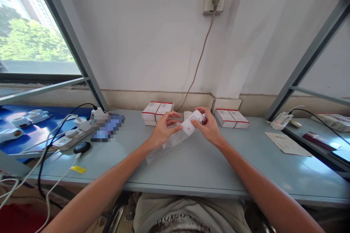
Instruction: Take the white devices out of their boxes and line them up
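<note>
A white plug-in device [189, 126] with a small red mark is held above the middle of the table. My right hand [208, 124] grips its upper right end, where metal prongs show. The thumb and fingers of my left hand [164, 128] are at its lower left end, closed on a clear plastic bag [171, 145] that hangs down to the left. How far the bag covers the device is hard to tell. Just behind the device, a pale round object [187, 114] is partly hidden.
White-and-red boxes [151, 110] stand behind my left hand, and more boxes [232, 118] to the right. A phone [108, 127], a power strip [71, 139], a black round device [82, 147] and cables lie left. A paper sheet [286, 144] lies right, beside a white charger [281, 120].
</note>
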`<state>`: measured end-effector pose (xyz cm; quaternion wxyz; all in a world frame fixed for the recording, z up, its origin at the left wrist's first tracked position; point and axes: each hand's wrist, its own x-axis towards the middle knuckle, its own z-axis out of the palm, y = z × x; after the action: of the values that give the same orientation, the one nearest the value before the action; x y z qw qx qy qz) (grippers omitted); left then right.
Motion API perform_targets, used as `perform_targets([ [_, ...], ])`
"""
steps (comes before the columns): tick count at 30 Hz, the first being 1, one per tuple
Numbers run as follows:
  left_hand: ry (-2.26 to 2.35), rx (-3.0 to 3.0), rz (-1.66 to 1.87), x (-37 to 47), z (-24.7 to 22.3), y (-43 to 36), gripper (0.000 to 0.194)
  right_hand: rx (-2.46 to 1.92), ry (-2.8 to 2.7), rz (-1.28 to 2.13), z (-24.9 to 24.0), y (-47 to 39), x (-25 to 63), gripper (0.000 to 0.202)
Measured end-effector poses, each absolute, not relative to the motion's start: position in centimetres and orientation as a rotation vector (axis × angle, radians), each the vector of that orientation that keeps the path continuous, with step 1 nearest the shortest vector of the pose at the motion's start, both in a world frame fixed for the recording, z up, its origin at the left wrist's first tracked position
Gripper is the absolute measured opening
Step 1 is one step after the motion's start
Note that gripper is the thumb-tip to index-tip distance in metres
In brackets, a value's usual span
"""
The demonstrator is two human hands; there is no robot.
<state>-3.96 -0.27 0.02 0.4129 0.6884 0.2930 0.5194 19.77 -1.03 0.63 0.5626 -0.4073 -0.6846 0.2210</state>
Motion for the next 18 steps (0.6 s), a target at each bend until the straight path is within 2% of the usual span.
perform_targets([
  [9,0.781,1.803,1.246,-4.0,-0.8,0.3,0.059,-0.966,-1.601,0.505,0.5,-1.1,19.6,0.049],
  [14,0.834,1.925,1.224,-4.4,-1.3,0.4,0.050,-1.048,-1.500,0.481,0.5,-0.4,19.9,0.053],
  [18,0.878,2.282,1.112,-4.7,-0.8,-0.7,0.044,-1.210,-1.460,0.479,0.5,0.2,20.7,0.047],
])
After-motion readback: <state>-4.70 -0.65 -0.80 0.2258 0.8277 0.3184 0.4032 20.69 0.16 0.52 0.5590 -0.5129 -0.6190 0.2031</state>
